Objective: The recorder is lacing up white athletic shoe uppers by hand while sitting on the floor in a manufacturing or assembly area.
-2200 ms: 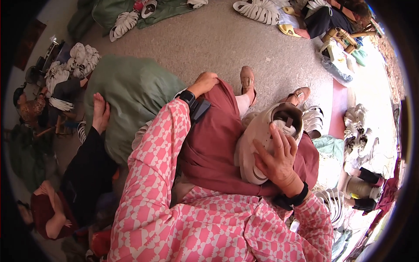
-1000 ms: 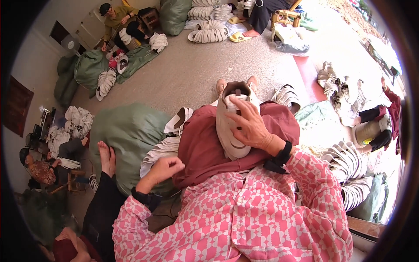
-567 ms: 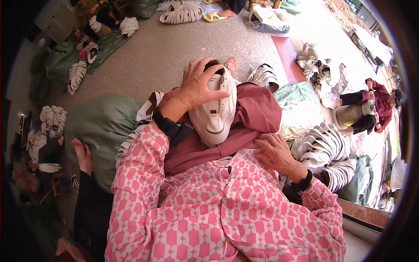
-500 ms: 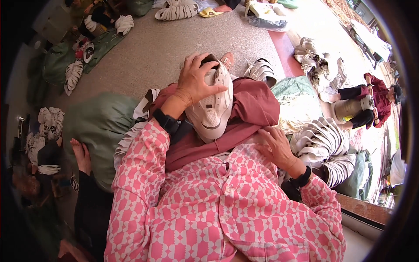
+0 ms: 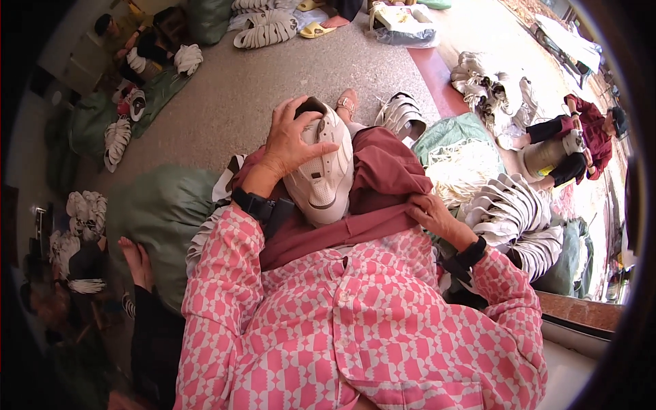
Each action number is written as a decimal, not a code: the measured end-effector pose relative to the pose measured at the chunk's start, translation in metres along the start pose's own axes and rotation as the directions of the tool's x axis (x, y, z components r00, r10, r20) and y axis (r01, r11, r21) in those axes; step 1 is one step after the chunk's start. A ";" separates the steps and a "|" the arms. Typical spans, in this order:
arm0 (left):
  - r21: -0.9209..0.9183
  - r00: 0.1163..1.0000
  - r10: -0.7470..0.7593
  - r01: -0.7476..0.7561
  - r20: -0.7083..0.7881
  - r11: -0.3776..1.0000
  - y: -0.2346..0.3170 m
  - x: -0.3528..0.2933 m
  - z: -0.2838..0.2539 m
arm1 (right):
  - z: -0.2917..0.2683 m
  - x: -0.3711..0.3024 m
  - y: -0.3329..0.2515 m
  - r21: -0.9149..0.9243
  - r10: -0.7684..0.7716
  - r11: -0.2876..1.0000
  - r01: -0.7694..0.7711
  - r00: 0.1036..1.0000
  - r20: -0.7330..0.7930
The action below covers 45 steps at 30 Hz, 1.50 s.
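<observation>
A white sports shoe [image 5: 324, 190], without laces, lies on my lap with its toe toward me and its dark opening facing away. My left hand [image 5: 290, 140] is wrapped round its upper part, thumb across the front and fingers by the collar. Maroon cloth [image 5: 386, 164] covers my knees under the shoe. At the right, my right hand [image 5: 436, 217] grips the near edge of this cloth with fingers closed; the fingertips are partly hidden in the fold.
Stacked white shoe uppers [image 5: 509, 212] lie at my right, beside a green sack [image 5: 454, 133] holding pale cords. A full green sack [image 5: 160, 219] stands at my left. Further right a person [image 5: 591, 140] sits by a bucket-like container. Another shoe-upper stack [image 5: 266, 29] lies far ahead.
My right hand, loosely spread over the cloth before, has closed on its edge. The left hand keeps its hold on the shoe. The whole view has shifted slightly.
</observation>
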<state>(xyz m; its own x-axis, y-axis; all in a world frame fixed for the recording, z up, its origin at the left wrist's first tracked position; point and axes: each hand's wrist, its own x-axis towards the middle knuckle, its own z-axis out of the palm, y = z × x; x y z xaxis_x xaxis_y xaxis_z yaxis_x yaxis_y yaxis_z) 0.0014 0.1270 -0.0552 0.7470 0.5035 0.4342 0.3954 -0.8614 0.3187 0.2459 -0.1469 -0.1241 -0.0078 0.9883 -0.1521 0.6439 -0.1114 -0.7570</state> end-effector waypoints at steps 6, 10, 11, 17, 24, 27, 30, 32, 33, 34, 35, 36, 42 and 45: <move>-0.040 0.999 -0.038 0.037 -0.008 0.999 -0.001 0.001 0.000 | -0.019 -0.049 -0.023 0.288 -0.122 0.950 0.117 0.992 0.000; -0.064 0.998 -0.064 0.064 0.001 0.996 -0.001 0.002 -0.001 | -0.036 -0.078 -0.057 0.583 0.097 0.771 -0.256 0.952 0.291; -0.066 0.998 -0.069 0.069 0.001 0.995 0.000 0.000 -0.003 | -0.036 -0.087 -0.060 0.512 0.169 0.799 -0.315 0.935 0.311; -0.028 0.997 -0.077 0.077 0.006 0.997 0.001 0.000 -0.006 | -0.005 -0.142 0.037 -0.365 0.168 0.926 -0.098 0.972 0.166; -0.207 0.965 -0.101 0.051 -0.243 0.977 0.010 -0.040 -0.030 | -0.019 -0.079 0.008 0.114 0.203 0.977 -0.179 0.946 -0.252; -0.424 0.987 -0.062 0.120 0.148 0.898 0.024 -0.089 -0.062 | -0.039 -0.042 -0.055 0.314 0.170 0.939 -0.143 0.984 -0.059; -0.447 0.912 0.063 0.138 0.406 0.884 0.042 -0.137 -0.065 | -0.029 -0.016 -0.077 0.219 0.016 0.974 -0.052 0.986 0.165; -0.431 0.891 0.086 0.130 0.447 0.893 0.031 -0.165 -0.063 | -0.019 0.001 -0.085 0.106 -0.102 0.991 0.078 0.964 0.244; -0.428 0.895 0.038 0.175 0.445 0.886 0.031 -0.168 -0.072 | -0.011 0.011 -0.084 0.118 -0.251 0.967 0.227 0.932 0.262; -0.420 0.895 0.038 0.170 0.444 0.891 0.026 -0.168 -0.085 | -0.005 0.018 -0.088 0.130 -0.392 0.920 0.370 0.877 0.278; -0.382 0.876 -0.009 0.220 0.483 0.897 0.018 -0.170 -0.102 | 0.001 0.025 -0.098 0.194 -0.418 0.906 0.377 0.870 0.261; -0.347 0.852 -0.048 0.263 0.521 0.900 0.009 -0.171 -0.118 | 0.007 0.031 -0.107 0.192 -0.421 0.904 0.381 0.871 0.254; -0.055 0.275 -0.226 0.738 0.935 0.673 -0.018 -0.216 -0.164 | 0.079 0.062 -0.104 0.622 -0.542 0.745 0.243 0.763 0.351; -0.054 0.152 -0.140 0.843 0.979 0.535 -0.047 -0.220 -0.141 | 0.066 0.065 -0.111 0.536 -0.501 0.811 0.234 0.751 0.430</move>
<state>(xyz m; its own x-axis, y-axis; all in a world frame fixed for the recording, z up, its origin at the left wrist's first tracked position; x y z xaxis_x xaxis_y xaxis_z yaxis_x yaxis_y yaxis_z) -0.2569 0.0659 -0.0469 0.5812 0.1317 -0.8030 0.8122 -0.0325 0.5825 0.1230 -0.0776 -0.0921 -0.6576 0.7533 -0.0083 0.1099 0.0850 -0.9903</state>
